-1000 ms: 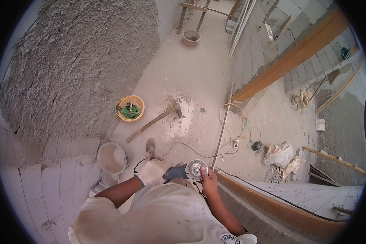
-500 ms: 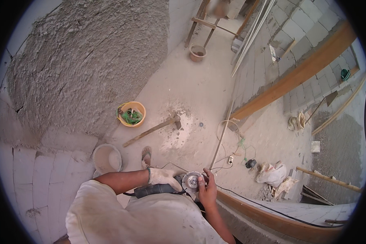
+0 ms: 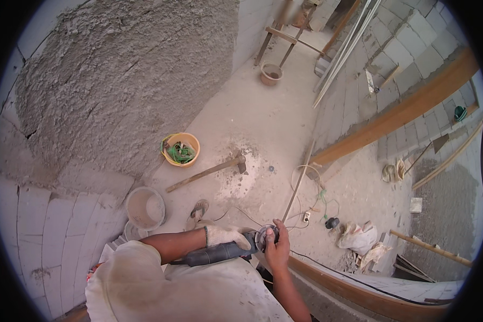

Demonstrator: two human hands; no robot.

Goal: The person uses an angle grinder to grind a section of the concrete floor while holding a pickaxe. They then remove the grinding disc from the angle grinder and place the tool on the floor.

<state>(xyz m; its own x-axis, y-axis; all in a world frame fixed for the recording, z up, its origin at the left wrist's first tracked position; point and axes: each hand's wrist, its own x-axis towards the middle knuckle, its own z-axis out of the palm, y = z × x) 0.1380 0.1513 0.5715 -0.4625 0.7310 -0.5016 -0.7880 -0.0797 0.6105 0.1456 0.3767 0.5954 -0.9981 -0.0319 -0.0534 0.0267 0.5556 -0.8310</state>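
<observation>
An angle grinder (image 3: 212, 254) with a dark body lies crosswise close to my belly. My left hand (image 3: 227, 236), in a pale work glove, is closed around the grinder near its head. Bare, my right hand (image 3: 277, 249) grips the round metal disc (image 3: 261, 237) at the grinder's right end, thumb across its face and fingers at its far edge. The disc is now partly covered by that hand. Beyond the hands, a long-handled hammer (image 3: 206, 173) rests on the floor.
An orange bucket (image 3: 196, 144) with green stuff in it and a grey bucket (image 3: 161, 206) stand at left. Cables and a socket block (image 3: 306, 217) lie to the right, near white sacks (image 3: 358, 238). A wooden beam (image 3: 392, 110) slants at the right; a tub (image 3: 271, 75) sits farther off.
The grinder and both hands have shifted slightly right. The disc has tilted, so its face shows less, and my right hand covers more of it. The view has turned a little.
</observation>
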